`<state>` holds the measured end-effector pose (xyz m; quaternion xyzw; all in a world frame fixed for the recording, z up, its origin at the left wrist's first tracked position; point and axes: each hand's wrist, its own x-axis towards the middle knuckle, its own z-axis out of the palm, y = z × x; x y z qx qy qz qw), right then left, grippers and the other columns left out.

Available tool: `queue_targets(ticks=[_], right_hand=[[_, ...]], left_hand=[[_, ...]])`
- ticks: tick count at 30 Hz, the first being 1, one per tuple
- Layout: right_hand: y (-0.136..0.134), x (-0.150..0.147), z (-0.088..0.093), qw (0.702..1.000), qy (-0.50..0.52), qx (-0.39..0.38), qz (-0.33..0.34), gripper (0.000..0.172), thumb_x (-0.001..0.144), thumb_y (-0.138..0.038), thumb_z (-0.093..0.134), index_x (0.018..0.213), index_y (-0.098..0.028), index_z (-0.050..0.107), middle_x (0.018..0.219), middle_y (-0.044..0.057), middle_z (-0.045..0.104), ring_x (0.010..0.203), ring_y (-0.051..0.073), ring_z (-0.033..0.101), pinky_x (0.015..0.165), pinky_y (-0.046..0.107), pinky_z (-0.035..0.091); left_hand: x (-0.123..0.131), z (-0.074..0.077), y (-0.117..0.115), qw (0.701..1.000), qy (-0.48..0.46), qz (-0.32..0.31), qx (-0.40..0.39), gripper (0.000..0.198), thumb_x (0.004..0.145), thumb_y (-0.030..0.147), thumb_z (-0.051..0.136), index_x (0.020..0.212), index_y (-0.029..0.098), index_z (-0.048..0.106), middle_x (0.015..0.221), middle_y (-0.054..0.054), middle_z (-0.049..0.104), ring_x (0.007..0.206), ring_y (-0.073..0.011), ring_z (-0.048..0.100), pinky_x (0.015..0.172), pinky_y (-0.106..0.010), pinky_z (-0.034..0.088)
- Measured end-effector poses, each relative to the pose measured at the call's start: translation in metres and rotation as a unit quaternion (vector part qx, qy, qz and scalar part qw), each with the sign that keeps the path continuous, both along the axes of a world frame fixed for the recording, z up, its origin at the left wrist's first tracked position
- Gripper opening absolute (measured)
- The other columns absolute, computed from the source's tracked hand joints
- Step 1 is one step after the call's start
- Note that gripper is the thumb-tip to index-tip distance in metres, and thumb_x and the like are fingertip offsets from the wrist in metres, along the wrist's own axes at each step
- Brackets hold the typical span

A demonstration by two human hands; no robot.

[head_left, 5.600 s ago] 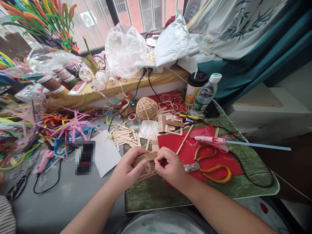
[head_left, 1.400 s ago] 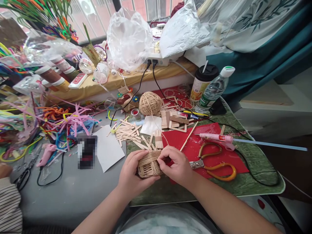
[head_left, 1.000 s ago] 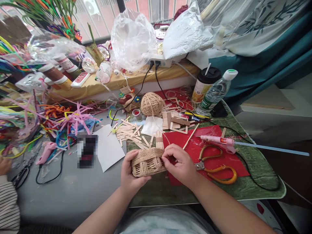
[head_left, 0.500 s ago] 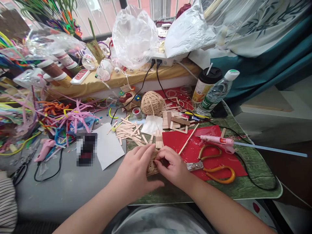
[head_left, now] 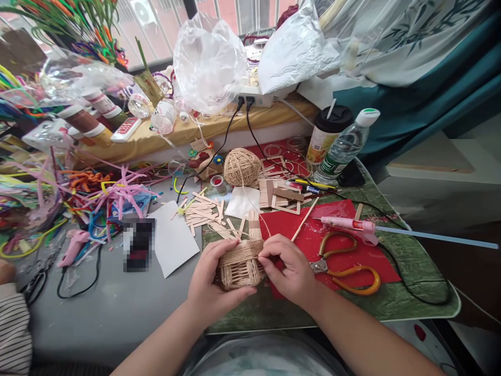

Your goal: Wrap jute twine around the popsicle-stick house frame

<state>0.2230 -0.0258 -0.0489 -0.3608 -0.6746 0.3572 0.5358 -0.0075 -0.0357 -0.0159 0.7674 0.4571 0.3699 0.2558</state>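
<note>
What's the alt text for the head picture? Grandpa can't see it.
The left hand holds a twine-wrapped frame over a cluttered table, while the right hand pinches at its edge. A twine ball sits behind; scissors and a glue gun lie partly on red paper.

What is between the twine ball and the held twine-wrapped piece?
In the head view, a white pad, some loose craft sticks, a stick bundle and a twine strand are between the twine ball and the wrapped piece.

The forearms (head_left: 364, 329) are bare, the garment (head_left: 250, 360) perhaps mottled pale grey-green.
</note>
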Motion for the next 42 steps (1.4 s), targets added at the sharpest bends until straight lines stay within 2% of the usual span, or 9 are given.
queue_targets(ticks=[8,10,13,16,20,25,31,38,42], right_hand=[[-0.002,-0.003,0.003,0.999,-0.027,-0.029,-0.02,0.008,0.098,-0.017,0.066,0.098,-0.025,0.069,0.098,0.007,0.061,0.087,0.021,0.065,0.071,0.033,0.058],[-0.002,-0.007,0.004,0.999,-0.02,-0.033,-0.019,0.008,0.096,-0.018,0.068,0.096,-0.025,0.07,0.098,0.007,0.061,0.087,0.021,0.065,0.07,0.033,0.058],[-0.004,-0.013,0.006,1.0,-0.013,-0.011,-0.023,0.011,0.095,-0.015,0.067,0.097,-0.025,0.07,0.097,0.006,0.061,0.087,0.021,0.065,0.071,0.034,0.059],[-0.007,-0.018,0.007,0.999,-0.024,-0.005,-0.027,0.014,0.094,-0.012,0.067,0.098,-0.026,0.069,0.098,0.007,0.061,0.088,0.021,0.064,0.073,0.035,0.06],[-0.009,-0.019,0.006,0.999,-0.032,-0.007,-0.01,0.015,0.095,-0.012,0.067,0.1,-0.026,0.069,0.099,0.006,0.06,0.091,0.021,0.064,0.079,0.037,0.06],[-0.001,-0.006,-0.002,0.999,-0.032,0.0,0.012,0.014,0.1,-0.018,0.066,0.11,-0.026,0.07,0.104,0.008,0.062,0.098,0.023,0.065,0.087,0.041,0.06],[0.008,-0.002,-0.01,0.998,-0.044,0.022,0.026,0.012,0.101,-0.016,0.067,0.107,-0.025,0.069,0.098,0.007,0.068,0.095,0.023,0.066,0.086,0.041,0.058],[0.002,-0.014,-0.012,0.996,-0.064,0.043,0.04,0.008,0.101,-0.016,0.066,0.105,-0.024,0.066,0.097,0.006,0.066,0.093,0.021,0.064,0.084,0.038,0.056],[0.001,-0.021,-0.01,0.999,-0.025,-0.017,0.03,0.008,0.1,-0.019,0.067,0.094,-0.024,0.065,0.088,0.003,0.064,0.082,0.02,0.063,0.076,0.035,0.054]], left_hand=[[0.007,-0.05,-0.008,0.991,-0.129,0.023,0.025,0.072,0.083,0.068,0.08,0.138,0.03,0.054,0.129,-0.014,0.063,0.123,-0.0336,0.066,0.102,-0.054,0.059],[0.002,-0.055,-0.01,0.991,-0.13,0.025,0.032,0.07,0.084,0.069,0.078,0.136,0.03,0.052,0.127,-0.014,0.062,0.121,-0.0335,0.066,0.099,-0.054,0.06],[-0.005,-0.038,-0.014,0.995,-0.092,0.01,0.021,0.067,0.085,0.061,0.079,0.136,0.029,0.049,0.126,-0.014,0.061,0.122,-0.0336,0.065,0.103,-0.057,0.057],[-0.004,-0.003,-0.015,0.998,0.058,-0.003,-0.004,0.074,0.079,0.045,0.086,0.141,0.028,0.048,0.132,-0.015,0.061,0.132,-0.0374,0.06,0.118,-0.065,0.045],[0.012,0.027,-0.01,0.981,0.191,-0.016,-0.022,0.098,0.073,0.047,0.092,0.153,0.027,0.04,0.149,-0.019,0.056,0.134,-0.0407,0.061,0.109,-0.058,0.056],[0.016,0.02,-0.004,0.98,0.197,-0.003,-0.002,0.071,0.084,0.044,0.084,0.142,0.025,0.048,0.13,-0.016,0.066,0.118,-0.0351,0.069,0.099,-0.052,0.061],[-0.007,0.01,-0.007,0.987,0.163,-0.002,-0.013,0.071,0.082,0.047,0.086,0.137,0.024,0.048,0.125,-0.014,0.062,0.115,-0.0324,0.066,0.095,-0.049,0.061],[-0.026,-0.01,-0.012,0.993,0.115,-0.013,0.017,0.069,0.086,0.051,0.081,0.138,0.025,0.044,0.131,-0.017,0.06,0.127,-0.0374,0.061,0.103,-0.056,0.056],[-0.029,-0.001,-0.015,0.993,0.113,-0.024,-0.019,0.061,0.089,0.043,0.078,0.136,0.025,0.044,0.134,-0.017,0.059,0.129,-0.0357,0.062,0.104,-0.054,0.056]])
